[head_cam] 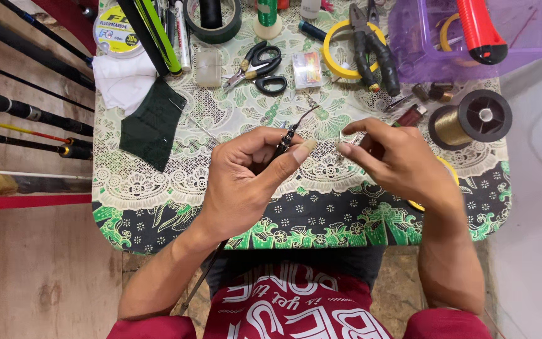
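My left hand (246, 179) grips a thin dark fishing rod blank (288, 135) near its tip, where a small metal guide sits; the rod runs back under my wrist toward my lap. Thumb and fingers pinch the rod. My right hand (396, 160) hovers just right of the rod tip, its thumb and forefinger pinched together as if on a fine thread, too thin to make out. Both hands are above a small table (158, 213) covered in a green and white patterned cloth.
On the table: black scissors (258, 69), pliers (371, 47), a yellow tape ring (337, 50), a spool of gold thread (468, 119), a dark green cloth (152, 122), a black tape roll (211, 22), a purple plastic box (472, 34). Several rods (26, 113) lie at left.
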